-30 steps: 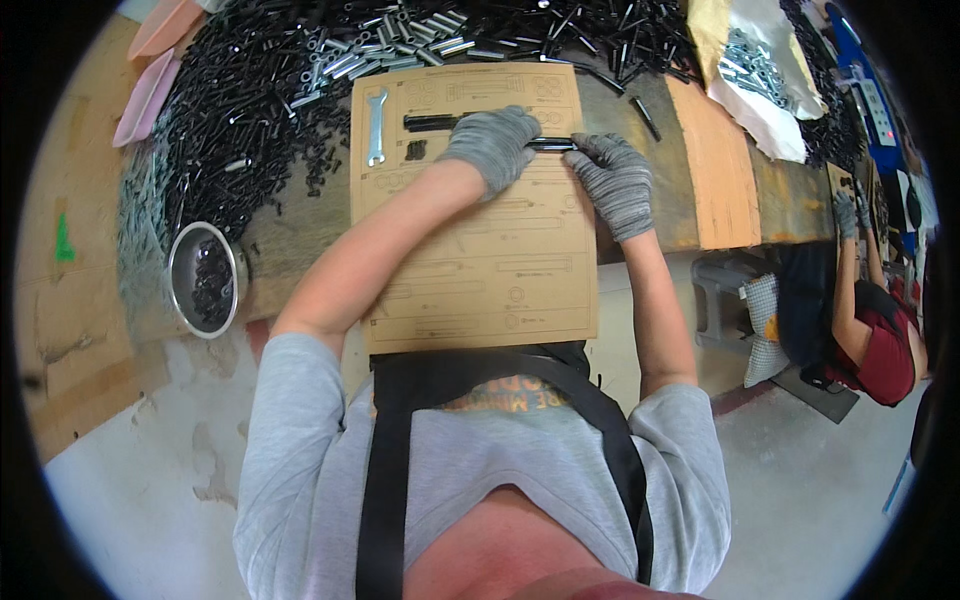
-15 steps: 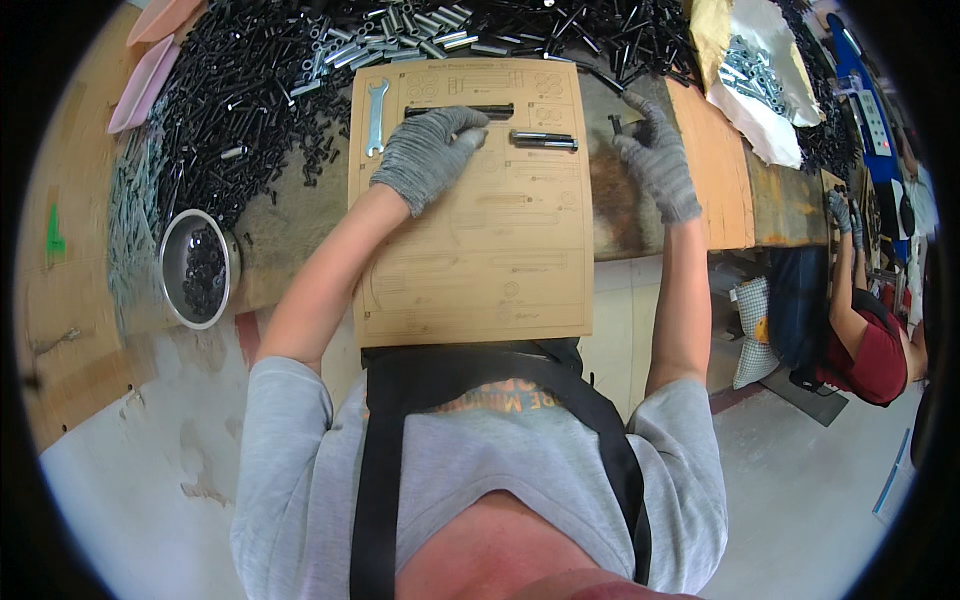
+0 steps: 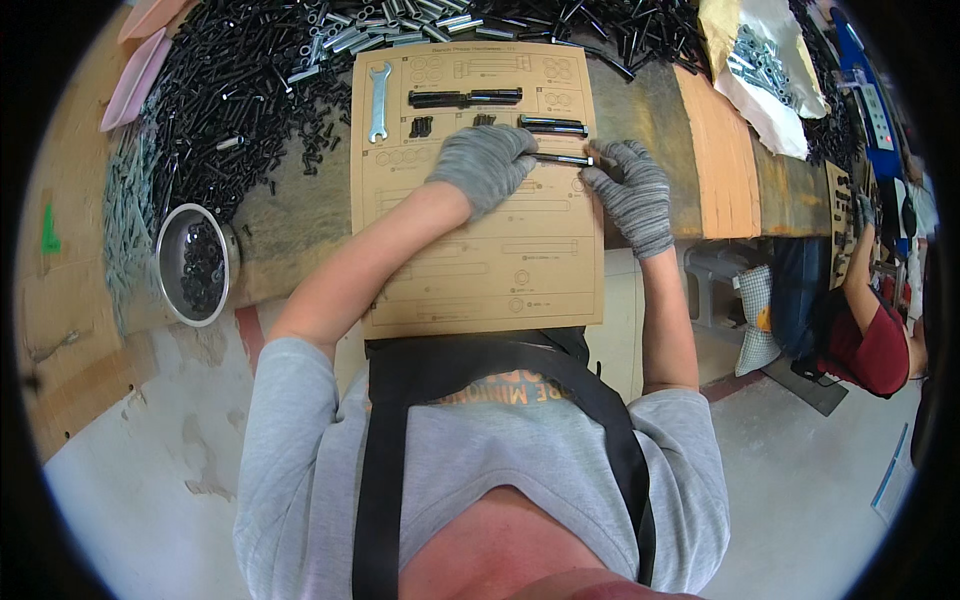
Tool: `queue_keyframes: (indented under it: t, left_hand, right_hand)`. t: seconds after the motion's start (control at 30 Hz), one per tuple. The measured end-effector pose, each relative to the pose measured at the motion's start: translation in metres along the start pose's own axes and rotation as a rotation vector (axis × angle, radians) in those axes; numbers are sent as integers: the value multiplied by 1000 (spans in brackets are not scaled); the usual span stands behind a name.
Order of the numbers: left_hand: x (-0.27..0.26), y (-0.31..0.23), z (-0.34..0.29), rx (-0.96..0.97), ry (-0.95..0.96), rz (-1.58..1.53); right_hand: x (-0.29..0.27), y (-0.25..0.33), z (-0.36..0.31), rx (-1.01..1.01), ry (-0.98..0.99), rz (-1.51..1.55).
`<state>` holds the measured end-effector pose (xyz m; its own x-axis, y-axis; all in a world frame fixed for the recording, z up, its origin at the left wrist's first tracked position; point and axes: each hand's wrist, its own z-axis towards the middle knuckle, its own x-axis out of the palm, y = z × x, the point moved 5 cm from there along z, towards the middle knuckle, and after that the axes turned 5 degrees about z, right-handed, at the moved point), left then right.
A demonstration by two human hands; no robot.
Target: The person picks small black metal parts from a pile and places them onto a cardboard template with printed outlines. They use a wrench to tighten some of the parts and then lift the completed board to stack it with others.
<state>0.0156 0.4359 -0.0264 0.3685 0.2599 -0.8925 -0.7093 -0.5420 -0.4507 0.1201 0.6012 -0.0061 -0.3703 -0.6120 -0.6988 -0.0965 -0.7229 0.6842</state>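
Observation:
A printed brown cardboard sheet (image 3: 480,290) lies before me, its upper part on the bench. Above the sheet's right half, a long black bolt (image 3: 562,158) lies crosswise between my hands. My right hand (image 3: 632,195), in a grey knit glove, pinches it at the head by the right edge. My gloved left hand (image 3: 485,170) has its fingertips closed at the other end. Just beyond are two long black bolts (image 3: 553,125), a row of black bolts (image 3: 465,97) and small black screws (image 3: 420,127). An open-end wrench (image 3: 378,102) lies at the upper left.
Heaps of black bolts (image 3: 240,100) and silver sleeves (image 3: 400,25) cover the far bench. A metal bowl (image 3: 200,265) of dark nuts stands left. White paper (image 3: 775,125) with silver hardware lies right. A person in a red shirt (image 3: 868,345) works farther right.
My right hand has moved left from the bench to the sheet's edge. My left hand has slid right and nearer, uncovering small screws. A long bolt now spans between both hands.

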Motion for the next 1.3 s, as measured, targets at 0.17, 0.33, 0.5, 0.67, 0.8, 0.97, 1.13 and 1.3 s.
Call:
queue_keyframes:
  t: [0.17, 0.33, 0.5, 0.67, 0.8, 0.97, 1.13, 1.3]
  left_hand:
    - [0, 2, -3, -14, -57, -36]
    - [0, 2, -1, -46, 20, -36]
    - [-6, 1, -3, 1, 20, -63]
    - [-32, 36, -38, -11, -82, -250]
    - [-65, 90, -109, -186, -300, -269]
    - [-62, 125, -193, -490, -338, -635]
    - [-53, 96, -210, -318, -312, -506]
    - [-32, 47, -208, -171, -62, -331]
  right_hand:
    - [3, -5, 0, -21, -2, 43]
    - [-3, -26, 10, 54, -38, 120]
    - [-24, -54, 94, -122, -245, -370]
    - [-4, -79, 147, -3, 87, -757]
    - [-24, -73, 119, 207, 128, -594]
    - [-33, 10, 13, 116, -2, 0]
    - [7, 138, -66, -483, 372, -236]
    - [91, 174, -102, -522, 586, -222]
